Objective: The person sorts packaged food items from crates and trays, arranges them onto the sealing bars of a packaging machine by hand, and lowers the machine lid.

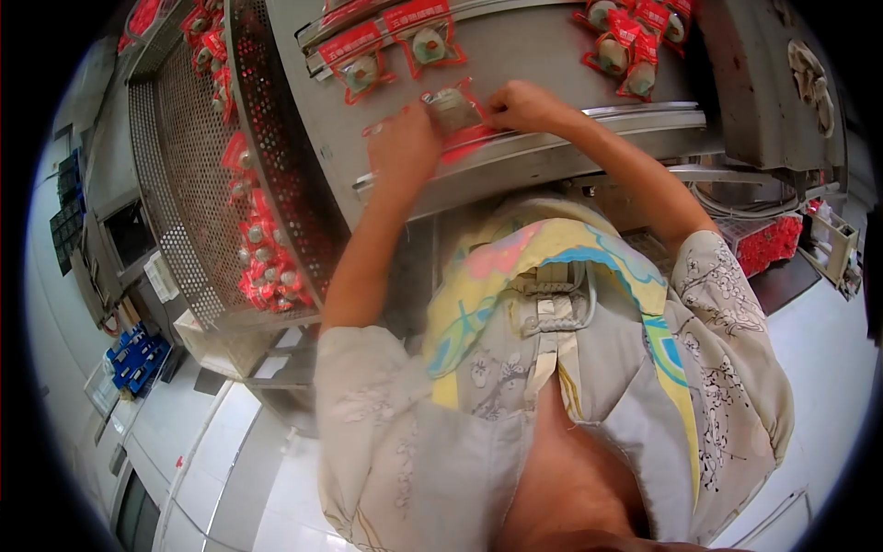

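A red-and-clear plastic food packet (455, 109) with a pale greyish lump inside lies across the near metal bar of a steel machine. My left hand (407, 143) is closed on the packet's left end, its fingertips partly hidden behind the knuckles. At the opposite end, my right hand (526, 107) pinches the packet's edge between curled fingers. Just beyond my hands, two similar packets (429, 41) rest against the far bar with their red labels outward. More packets (627, 48) are piled on the steel surface to the right.
On the left stands a perforated metal bin (170, 166) with several red packets (264, 258) inside. The steel machine surface (524, 51) runs in front of me. A cloth glove (809, 87) hangs at right, above a crate of red packets (771, 247). Blue bins (136, 357) sit far left.
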The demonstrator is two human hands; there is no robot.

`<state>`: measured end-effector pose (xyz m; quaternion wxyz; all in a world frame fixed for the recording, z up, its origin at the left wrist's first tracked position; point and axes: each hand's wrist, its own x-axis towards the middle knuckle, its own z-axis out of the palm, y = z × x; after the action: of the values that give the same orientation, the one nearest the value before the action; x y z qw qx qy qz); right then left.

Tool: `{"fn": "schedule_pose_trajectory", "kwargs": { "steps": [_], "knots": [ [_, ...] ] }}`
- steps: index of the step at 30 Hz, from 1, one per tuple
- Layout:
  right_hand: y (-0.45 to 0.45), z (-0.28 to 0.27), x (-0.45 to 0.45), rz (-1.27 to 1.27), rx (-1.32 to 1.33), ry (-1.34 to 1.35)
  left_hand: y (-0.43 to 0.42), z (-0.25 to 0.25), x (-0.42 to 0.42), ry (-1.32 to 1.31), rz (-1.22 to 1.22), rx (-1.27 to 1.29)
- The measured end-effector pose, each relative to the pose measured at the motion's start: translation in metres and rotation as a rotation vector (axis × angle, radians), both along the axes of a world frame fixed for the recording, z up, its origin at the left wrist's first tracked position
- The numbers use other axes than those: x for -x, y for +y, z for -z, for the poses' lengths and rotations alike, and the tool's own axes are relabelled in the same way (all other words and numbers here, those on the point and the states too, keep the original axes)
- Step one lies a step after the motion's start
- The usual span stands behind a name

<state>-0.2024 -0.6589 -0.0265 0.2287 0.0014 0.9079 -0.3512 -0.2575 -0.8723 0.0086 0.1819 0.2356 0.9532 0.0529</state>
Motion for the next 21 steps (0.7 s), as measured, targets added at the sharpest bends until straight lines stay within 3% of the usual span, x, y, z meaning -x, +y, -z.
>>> {"fn": "schedule_pose_trajectory", "kwargs": {
  "steps": [2,5,9,14,21],
  "knots": [
    [0.009,-0.003,-0.001,0.026,0.093,-0.030,-0.005,-0.005,-0.010,0.034,-0.008,-0.067],
    [0.014,-0.003,-0.005,0.063,0.171,-0.066,-0.005,-0.028,-0.029,0.234,0.187,-0.504],
    [0.012,0.001,-0.004,0.069,0.219,-0.047,-0.014,-0.007,-0.046,0.138,0.289,-0.528],
    [0.006,-0.006,-0.003,0.039,0.082,-0.148,-0.020,0.000,-0.052,0.183,0.348,-0.455],
    [-0.006,-0.015,0.002,0.139,0.136,-0.169,-0.009,-0.016,-0.065,0.259,0.295,-0.642]
  ]
}}
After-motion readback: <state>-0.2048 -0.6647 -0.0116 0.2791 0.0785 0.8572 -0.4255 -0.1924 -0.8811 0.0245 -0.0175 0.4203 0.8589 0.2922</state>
